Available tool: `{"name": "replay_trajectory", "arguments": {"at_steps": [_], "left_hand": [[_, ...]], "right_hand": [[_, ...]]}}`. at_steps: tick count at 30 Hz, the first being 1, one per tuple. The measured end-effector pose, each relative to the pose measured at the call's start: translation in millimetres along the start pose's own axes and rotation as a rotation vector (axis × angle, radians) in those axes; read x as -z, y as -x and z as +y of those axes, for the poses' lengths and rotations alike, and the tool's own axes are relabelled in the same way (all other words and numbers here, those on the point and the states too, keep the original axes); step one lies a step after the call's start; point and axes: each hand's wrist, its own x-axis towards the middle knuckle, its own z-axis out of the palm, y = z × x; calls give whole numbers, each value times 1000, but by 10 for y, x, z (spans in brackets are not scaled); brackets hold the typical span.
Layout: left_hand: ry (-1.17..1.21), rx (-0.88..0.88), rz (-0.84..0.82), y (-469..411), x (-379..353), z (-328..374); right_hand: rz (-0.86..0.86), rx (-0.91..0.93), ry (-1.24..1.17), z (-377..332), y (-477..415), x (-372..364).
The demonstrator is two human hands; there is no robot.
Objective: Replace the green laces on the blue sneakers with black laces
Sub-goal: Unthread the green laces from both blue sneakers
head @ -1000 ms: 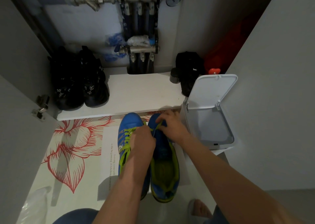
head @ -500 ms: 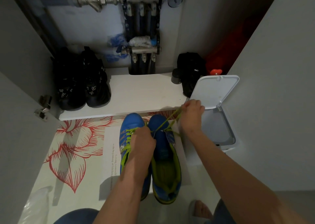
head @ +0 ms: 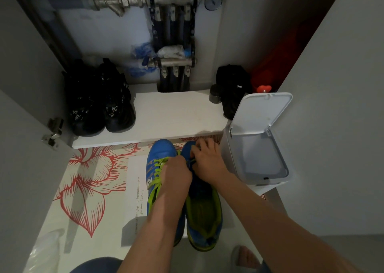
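The mat [head: 93,189] has a big red flower and small grey writing. I can read "Loving yourself" and "the beginning of". The two blue sneakers stand side by side on it, just left of the white bin [head: 257,160] with its lid up. The right sneaker [head: 204,214] is nearest the bin, blue with a bright green inside. The left sneaker [head: 160,152] has its green laces [head: 156,168] criss-crossed, and a white mark on its side that I cannot read. The right hand [head: 207,160] has bent fingers and pinches a thin green lace [head: 193,160] at the front holes. The left hand [head: 176,175] curls down over the sneakers; I cannot tell what it grips. Black shoes [head: 99,106] with white marks sit far left of the bin
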Motion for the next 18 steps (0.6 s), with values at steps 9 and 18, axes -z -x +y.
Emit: {"name": "replay_trajectory", "arguments": {"at_steps": [9, 18], "left_hand": [[42, 2, -11, 26, 37, -8], [42, -8, -24, -16, 29, 2]], "right_hand": [[96, -137, 23, 74, -103, 170], [289, -190, -238, 178, -123, 354]]}}
